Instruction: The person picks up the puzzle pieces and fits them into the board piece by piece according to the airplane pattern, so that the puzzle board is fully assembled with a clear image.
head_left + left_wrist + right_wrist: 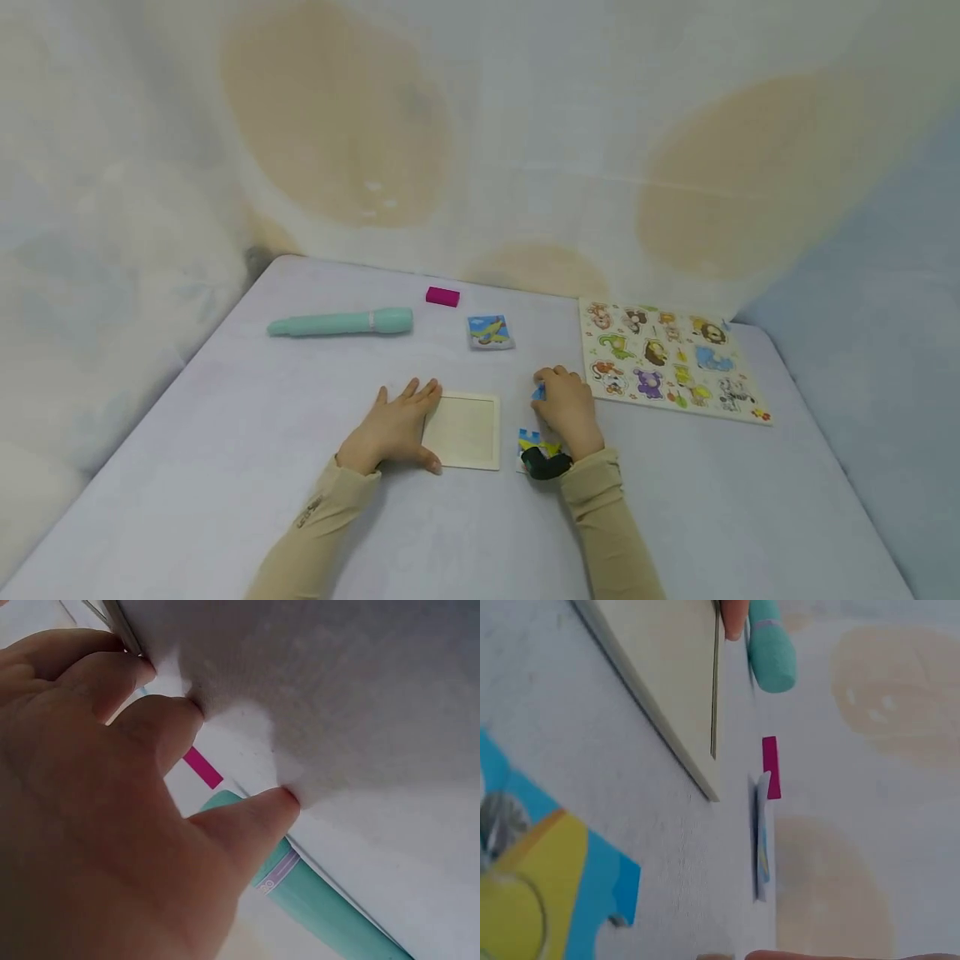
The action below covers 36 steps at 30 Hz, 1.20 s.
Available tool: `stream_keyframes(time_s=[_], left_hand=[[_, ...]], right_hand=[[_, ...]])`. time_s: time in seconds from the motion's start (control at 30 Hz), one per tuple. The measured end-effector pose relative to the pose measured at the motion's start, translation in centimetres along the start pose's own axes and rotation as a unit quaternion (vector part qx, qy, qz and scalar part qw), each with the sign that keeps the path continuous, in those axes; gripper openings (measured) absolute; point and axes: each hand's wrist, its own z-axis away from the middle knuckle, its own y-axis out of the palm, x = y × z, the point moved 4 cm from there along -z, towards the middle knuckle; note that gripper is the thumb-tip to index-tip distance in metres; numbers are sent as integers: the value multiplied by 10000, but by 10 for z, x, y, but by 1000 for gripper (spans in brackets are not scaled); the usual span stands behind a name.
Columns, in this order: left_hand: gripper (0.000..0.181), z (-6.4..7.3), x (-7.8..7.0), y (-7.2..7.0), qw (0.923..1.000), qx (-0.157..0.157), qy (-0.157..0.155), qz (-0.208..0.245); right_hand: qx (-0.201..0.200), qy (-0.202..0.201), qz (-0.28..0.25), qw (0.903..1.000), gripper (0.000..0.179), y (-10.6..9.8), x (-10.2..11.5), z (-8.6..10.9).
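A shallow cream wooden puzzle tray (468, 431) lies flat on the table. My left hand (401, 427) rests spread over its left side, fingers apart; the left wrist view shows the fingertips (196, 709) down by the tray's edge (124, 626). To the right of the tray, my right hand (566, 404) pinches a small blue puzzle piece (537, 392) between thumb and fingers, mostly hidden by them. Below that hand lies a blue and yellow puzzle piece (528, 436), partly covered by the black wrist camera; it shows large in the right wrist view (585, 877).
Behind the tray lie a teal pen-shaped tube (341, 323), a magenta block (442, 297) and a small picture card (490, 332) with a yellow plane. An animal puzzle board (671, 362) lies at the right. A cloth wall (525, 167) closes off the back.
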Motion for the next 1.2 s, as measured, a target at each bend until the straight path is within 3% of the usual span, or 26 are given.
stream_keyframes(time_s=[0.4,0.57,0.77,0.93,1.1,1.2], left_hand=[[120,2,2,-5,10000,-35,-19,-18],[120,1,3,-6,10000,-29,13,18],[120,-2,3,-3,10000,20,-11,13],[121,-2,2,0,10000,78,-1,60],[126,-1,4,0,9999,24,-102,56],[129,0,5,0,9998,-23,-215,11]], right_hand=[[-46,-427,-789,9960,26,-3,20,-1],[-168,-452,-1228,9913,15,-8,19,-2],[33,-388,-1717,9844,15,-11,20,-2],[80,-328,-2274,9732,14,-7,29,-4],[204,-217,-3149,9487,10,2,46,-10],[469,-77,-3383,9398,9,12,59,-13]])
